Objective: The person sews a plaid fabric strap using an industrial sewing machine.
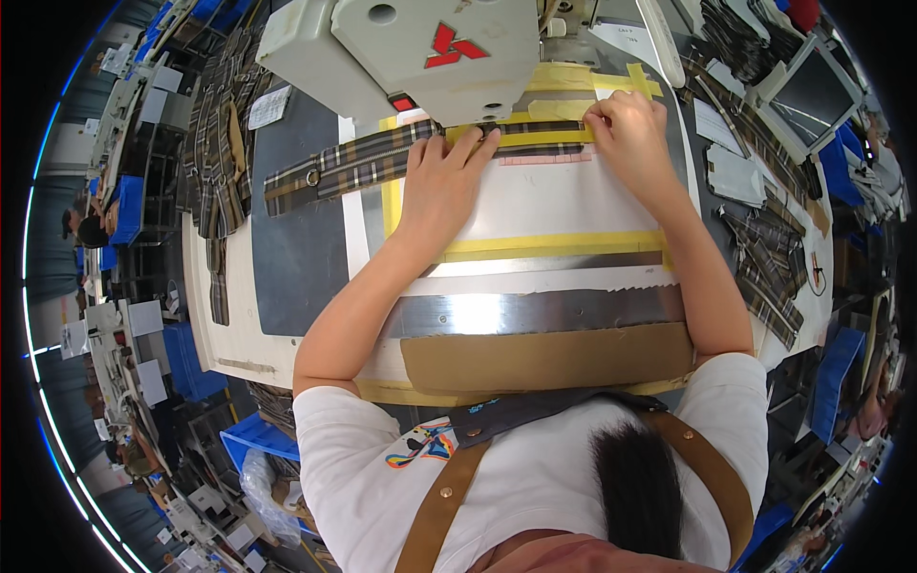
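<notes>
Dark hair (638, 487) foremost, plaid fabric (353, 164) passes beneath the left grip (444, 186).

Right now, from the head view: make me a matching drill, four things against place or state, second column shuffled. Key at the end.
Things:
1. Left hand
2. Right hand
3. Plaid strip
4. Pad

Place or state:
A. Brown, along the near edge of the table
B. At the right end of the yellow strip, fingers bent
C. Bears a small metal ring
D. Fingers spread, below the sewing machine in the picture

Pairs: 1-D, 2-B, 3-C, 4-A
</notes>
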The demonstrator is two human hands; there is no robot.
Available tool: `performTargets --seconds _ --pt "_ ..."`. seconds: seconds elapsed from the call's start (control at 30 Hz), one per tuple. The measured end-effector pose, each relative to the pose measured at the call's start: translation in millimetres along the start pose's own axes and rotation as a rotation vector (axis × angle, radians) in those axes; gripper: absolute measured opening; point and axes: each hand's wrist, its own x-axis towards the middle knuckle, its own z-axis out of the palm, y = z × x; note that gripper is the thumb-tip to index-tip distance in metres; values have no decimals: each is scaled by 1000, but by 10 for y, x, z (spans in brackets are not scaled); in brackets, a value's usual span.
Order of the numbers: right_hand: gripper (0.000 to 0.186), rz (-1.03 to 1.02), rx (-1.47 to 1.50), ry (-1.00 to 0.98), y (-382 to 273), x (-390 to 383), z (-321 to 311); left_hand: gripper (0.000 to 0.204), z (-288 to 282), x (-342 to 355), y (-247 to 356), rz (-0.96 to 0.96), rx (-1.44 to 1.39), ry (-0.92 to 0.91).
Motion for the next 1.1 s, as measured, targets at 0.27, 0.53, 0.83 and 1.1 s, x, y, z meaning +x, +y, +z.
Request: performTargets --seconds 0.27,0.53,0.83,1.1 --pt "9 -59 -79 13 -80 -50 57 59 -15 10 2 -3 -10 -1" --pt "14 112 47 -102 -88 4 30 57 19 -12 4 -1 7 7" --pt "14 117 73 -70 -25 12 -14 57 -10 -7 7 -12 -30 1" --pt "16 29 30 -112 -88 -44 -71 57 24 -8 14 -11 -21 45"
